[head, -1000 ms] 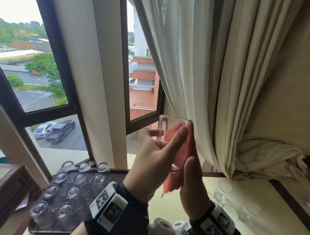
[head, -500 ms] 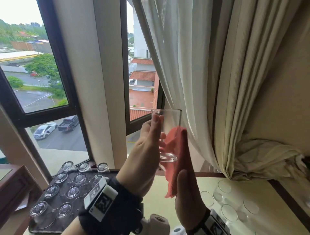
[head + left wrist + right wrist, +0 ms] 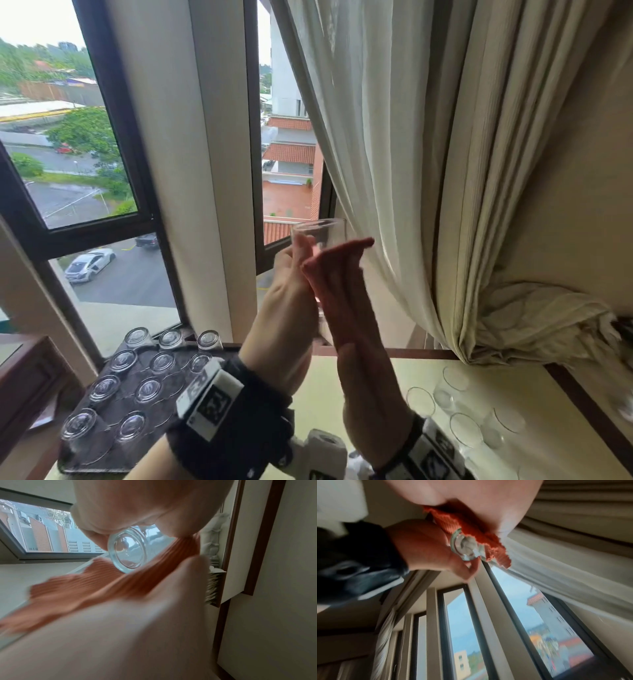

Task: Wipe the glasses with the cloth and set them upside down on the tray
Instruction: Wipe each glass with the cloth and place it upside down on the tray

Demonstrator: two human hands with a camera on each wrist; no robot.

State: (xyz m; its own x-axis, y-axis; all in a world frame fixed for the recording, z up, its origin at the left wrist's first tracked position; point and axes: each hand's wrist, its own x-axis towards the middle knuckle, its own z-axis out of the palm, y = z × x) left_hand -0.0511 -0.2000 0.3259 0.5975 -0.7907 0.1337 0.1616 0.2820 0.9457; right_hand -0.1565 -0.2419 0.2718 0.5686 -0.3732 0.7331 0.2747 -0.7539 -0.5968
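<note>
Cloth (image 3: 337, 274) slid up glass (image 3: 320, 233); left hand (image 3: 291, 301) grips glass, right hand (image 3: 363, 370) presses cloth. Wiping ongoing; next, invert onto tray (image 3: 85, 464).

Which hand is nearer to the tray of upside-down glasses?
Left. The left hand is raised just right of the tray, holding a glass; the right hand, with the cloth, is farther right.
</note>
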